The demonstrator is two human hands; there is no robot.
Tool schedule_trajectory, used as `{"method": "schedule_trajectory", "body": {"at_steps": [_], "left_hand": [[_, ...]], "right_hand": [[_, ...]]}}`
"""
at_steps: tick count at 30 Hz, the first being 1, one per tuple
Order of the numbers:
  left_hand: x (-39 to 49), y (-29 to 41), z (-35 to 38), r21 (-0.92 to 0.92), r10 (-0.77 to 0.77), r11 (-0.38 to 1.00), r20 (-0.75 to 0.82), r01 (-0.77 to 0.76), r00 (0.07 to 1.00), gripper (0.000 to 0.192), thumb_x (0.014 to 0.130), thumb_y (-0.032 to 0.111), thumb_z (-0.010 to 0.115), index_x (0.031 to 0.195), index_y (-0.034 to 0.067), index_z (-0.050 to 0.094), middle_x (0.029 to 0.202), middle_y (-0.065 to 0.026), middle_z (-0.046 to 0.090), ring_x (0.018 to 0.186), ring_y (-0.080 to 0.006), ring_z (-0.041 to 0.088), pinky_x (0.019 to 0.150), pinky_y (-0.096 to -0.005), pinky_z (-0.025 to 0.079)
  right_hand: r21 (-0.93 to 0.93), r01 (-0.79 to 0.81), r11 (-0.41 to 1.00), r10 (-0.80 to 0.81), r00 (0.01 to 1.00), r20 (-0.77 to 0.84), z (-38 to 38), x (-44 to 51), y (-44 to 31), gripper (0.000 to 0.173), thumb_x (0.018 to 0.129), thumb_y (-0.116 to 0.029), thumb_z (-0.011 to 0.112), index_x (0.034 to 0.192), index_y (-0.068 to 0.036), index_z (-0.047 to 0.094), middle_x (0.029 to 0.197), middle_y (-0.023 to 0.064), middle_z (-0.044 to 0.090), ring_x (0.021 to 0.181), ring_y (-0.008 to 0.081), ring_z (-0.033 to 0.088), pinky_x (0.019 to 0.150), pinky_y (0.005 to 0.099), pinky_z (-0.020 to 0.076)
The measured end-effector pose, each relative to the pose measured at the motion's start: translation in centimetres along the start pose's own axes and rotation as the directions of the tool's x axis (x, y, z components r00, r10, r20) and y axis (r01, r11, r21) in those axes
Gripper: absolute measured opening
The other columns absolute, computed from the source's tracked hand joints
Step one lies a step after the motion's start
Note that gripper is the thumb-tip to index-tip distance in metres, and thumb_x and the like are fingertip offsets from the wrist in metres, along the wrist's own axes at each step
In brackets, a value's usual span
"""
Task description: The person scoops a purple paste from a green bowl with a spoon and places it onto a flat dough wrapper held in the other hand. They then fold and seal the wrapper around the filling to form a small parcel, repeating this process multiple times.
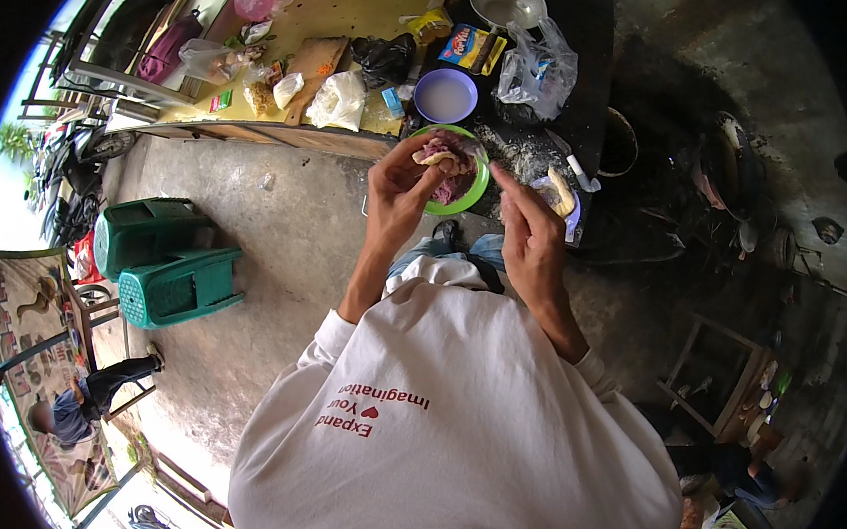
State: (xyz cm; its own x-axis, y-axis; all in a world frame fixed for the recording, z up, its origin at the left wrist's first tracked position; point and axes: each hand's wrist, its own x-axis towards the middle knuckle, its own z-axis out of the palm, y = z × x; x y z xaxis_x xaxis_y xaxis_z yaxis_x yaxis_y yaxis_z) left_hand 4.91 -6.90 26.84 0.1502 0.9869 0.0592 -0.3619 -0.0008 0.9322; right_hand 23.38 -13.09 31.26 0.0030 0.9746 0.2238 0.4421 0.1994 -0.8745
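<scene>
My left hand [399,193] holds a piece of pale dough [428,159] between thumb and fingers, with purple filling [439,147] on it. It is above a green plate [479,194] that carries more purple mash [451,188]. My right hand [534,232] has its index finger extended along a thin, blurred utensil, probably a spoon [471,146], whose end is near the filling. To the right of that hand, a strip of pale dough [562,192] lies on a small plate [573,220]. Beside it rests a white-handled knife [575,166].
Flour [522,149] is scattered over the black tabletop [589,58]. Behind the plate stand a purple bowl of cloudy liquid [446,96], a clear plastic bag [539,75], a metal basin [508,3] and a yellow-blue packet [470,49]. Green plastic stools [177,287] stand left; a person [76,406] is beyond.
</scene>
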Motion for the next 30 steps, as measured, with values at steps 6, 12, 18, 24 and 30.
{"method": "schedule_trajectory", "body": {"at_steps": [6,12,18,24,30], "left_hand": [[-0.1,0.4,0.1,-0.024,0.013,1.0,-0.002,-0.013,1.0,0.039,0.097,0.0,0.067,0.134,-0.009,0.057,0.116,-0.0112,0.072,0.106,-0.0142,0.069,0.096,-0.0283,0.054],[-0.1,0.7,0.1,-0.005,0.02,1.0,0.003,-0.02,1.0,0.039,0.097,0.0,0.067,0.133,-0.009,0.057,0.116,-0.0116,0.072,0.105,-0.0145,0.069,0.096,-0.0283,0.054],[-0.2,0.8,0.1,0.024,0.008,1.0,0.005,-0.008,1.0,0.037,0.098,0.0,0.067,0.132,-0.009,0.058,0.118,-0.0117,0.072,0.106,-0.0156,0.07,0.096,-0.0284,0.054],[-0.4,0.7,0.0,0.019,-0.03,0.999,0.045,0.029,0.999,0.038,0.098,0.001,0.068,0.133,-0.008,0.058,0.12,-0.0119,0.072,0.108,-0.0143,0.068,0.097,-0.0292,0.055],[-0.3,0.6,-0.8,0.009,-0.066,0.998,0.112,0.065,0.992,0.038,0.097,0.002,0.069,0.133,-0.006,0.058,0.12,-0.0108,0.071,0.11,-0.0138,0.067,0.096,-0.0288,0.055]], "right_hand": [[-0.032,0.049,0.998,-0.049,0.999,-0.016,-0.2,-0.1,-0.3,0.033,0.102,0.004,0.051,0.131,0.003,0.065,0.118,0.0195,0.072,0.101,0.0266,0.072,0.085,0.0342,0.055],[-0.03,0.035,0.999,-0.035,0.999,-0.017,-0.3,-0.3,-0.4,0.033,0.103,0.003,0.05,0.132,0.003,0.065,0.118,0.0189,0.073,0.098,0.0241,0.072,0.083,0.0325,0.0549],[-0.01,0.066,0.998,-0.067,0.997,-0.032,0.0,-0.2,-0.5,0.033,0.103,0.002,0.05,0.132,0.003,0.064,0.116,0.0178,0.073,0.096,0.0223,0.071,0.081,0.0316,0.0549],[0.008,0.107,0.994,-0.107,0.994,0.018,-0.2,0.1,-0.6,0.036,0.1,0.005,0.053,0.134,0.0,0.064,0.111,0.02,0.072,0.098,0.0292,0.072,0.08,0.0358,0.0548],[0.014,0.099,0.995,-0.1,0.994,0.04,-0.6,0.4,-0.7,0.035,0.1,0.005,0.054,0.133,0.0,0.064,0.107,0.0194,0.073,0.09,0.0288,0.073,0.076,0.0357,0.0545]]}}
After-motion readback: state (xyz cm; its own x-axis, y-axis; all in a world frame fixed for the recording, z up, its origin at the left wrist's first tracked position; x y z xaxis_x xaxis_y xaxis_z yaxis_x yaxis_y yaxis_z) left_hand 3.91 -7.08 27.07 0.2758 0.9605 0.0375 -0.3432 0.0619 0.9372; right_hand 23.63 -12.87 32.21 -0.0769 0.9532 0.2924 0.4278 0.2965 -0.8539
